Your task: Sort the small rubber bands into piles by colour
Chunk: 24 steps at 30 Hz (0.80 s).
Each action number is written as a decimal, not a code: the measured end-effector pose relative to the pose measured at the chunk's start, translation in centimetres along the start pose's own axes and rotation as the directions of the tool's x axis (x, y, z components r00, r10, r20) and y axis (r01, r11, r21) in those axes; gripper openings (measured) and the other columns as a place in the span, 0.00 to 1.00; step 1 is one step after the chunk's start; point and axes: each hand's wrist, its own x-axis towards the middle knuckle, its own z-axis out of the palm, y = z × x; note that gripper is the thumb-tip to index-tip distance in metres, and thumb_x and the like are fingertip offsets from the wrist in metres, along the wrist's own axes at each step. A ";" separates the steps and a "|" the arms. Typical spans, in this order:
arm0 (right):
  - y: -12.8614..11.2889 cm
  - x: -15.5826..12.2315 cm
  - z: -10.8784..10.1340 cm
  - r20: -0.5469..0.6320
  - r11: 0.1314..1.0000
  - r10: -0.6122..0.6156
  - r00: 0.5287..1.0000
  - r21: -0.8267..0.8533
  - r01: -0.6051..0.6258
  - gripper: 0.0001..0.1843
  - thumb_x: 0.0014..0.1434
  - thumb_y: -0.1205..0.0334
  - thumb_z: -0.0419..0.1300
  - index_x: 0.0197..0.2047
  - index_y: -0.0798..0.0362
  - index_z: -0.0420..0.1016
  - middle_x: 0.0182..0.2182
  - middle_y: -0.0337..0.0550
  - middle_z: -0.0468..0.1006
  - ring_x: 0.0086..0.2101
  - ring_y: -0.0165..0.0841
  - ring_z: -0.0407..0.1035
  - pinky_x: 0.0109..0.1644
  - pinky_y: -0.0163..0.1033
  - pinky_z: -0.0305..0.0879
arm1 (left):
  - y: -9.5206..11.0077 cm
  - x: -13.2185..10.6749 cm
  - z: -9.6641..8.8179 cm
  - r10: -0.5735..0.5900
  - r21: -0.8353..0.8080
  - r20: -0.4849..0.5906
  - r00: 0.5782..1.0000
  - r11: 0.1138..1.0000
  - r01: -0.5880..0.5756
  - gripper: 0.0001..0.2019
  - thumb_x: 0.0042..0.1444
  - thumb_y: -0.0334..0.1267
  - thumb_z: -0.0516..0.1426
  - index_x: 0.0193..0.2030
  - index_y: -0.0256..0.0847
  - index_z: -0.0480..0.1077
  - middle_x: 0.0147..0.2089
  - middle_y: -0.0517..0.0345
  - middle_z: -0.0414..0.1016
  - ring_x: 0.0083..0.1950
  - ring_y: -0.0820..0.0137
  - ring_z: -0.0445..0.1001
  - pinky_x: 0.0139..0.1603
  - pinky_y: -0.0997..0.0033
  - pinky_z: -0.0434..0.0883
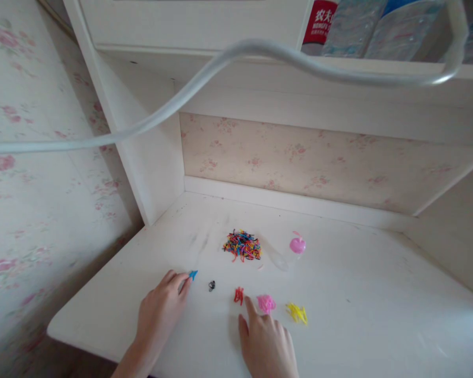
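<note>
Head view: left of lower centre, the left hand (163,300) pinches the blue rubber bands (193,274) between thumb and forefinger, reaching up and rightward from the bottom edge. At lower centre, the right hand (267,338), palm down, loosely open, points its forefinger just beside the red rubber bands (238,295); the multicoloured pile (242,245) lies above, mid-frame.

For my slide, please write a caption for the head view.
Left hand at the blue pile, right hand beside the red pile.

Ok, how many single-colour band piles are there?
5, left to right: blue at the left hand, black, red and pink by the right hand, yellow. Hands may hide more.
</note>
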 end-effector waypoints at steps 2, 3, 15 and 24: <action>0.5 -0.3 0.1 0.010 1.000 0.021 1.000 -0.012 -0.021 0.24 0.64 0.58 0.45 0.63 0.47 0.61 0.36 0.55 0.80 0.36 0.48 0.76 0.38 0.50 0.69 | 0.0 -0.1 0.2 0.009 -0.014 0.007 1.000 1.000 -0.008 0.12 0.62 0.42 0.49 0.40 0.46 0.74 0.39 0.60 0.77 0.28 0.74 0.75 0.25 0.78 0.62; 0.8 -0.5 0.2 0.014 0.999 0.030 0.999 -0.017 -0.029 0.24 0.65 0.58 0.45 0.63 0.47 0.61 0.36 0.55 0.80 0.36 0.48 0.76 0.38 0.49 0.69 | -0.1 -0.2 0.2 0.008 -0.020 0.005 1.000 1.000 -0.008 0.12 0.62 0.42 0.49 0.40 0.46 0.74 0.39 0.60 0.77 0.28 0.74 0.75 0.25 0.78 0.62; 5.5 1.8 -3.2 -0.145 0.997 0.070 0.987 -0.003 -0.071 0.22 0.65 0.48 0.43 0.55 0.40 0.70 0.34 0.50 0.80 0.35 0.46 0.76 0.36 0.45 0.66 | 3.0 -3.7 0.6 0.044 -0.563 0.059 0.997 0.826 -0.003 0.15 0.62 0.48 0.49 0.35 0.44 0.73 0.26 0.62 0.71 0.26 0.74 0.70 0.29 0.78 0.67; 5.6 8.3 -3.7 -0.141 0.997 -0.011 0.990 -0.074 0.000 0.18 0.61 0.59 0.49 0.50 0.47 0.74 0.39 0.53 0.79 0.40 0.46 0.75 0.39 0.46 0.67 | 3.5 -5.5 1.1 -0.155 -0.786 0.174 0.972 0.573 0.232 0.18 0.55 0.55 0.54 0.29 0.41 0.73 0.22 0.63 0.65 0.23 0.74 0.62 0.23 0.78 0.62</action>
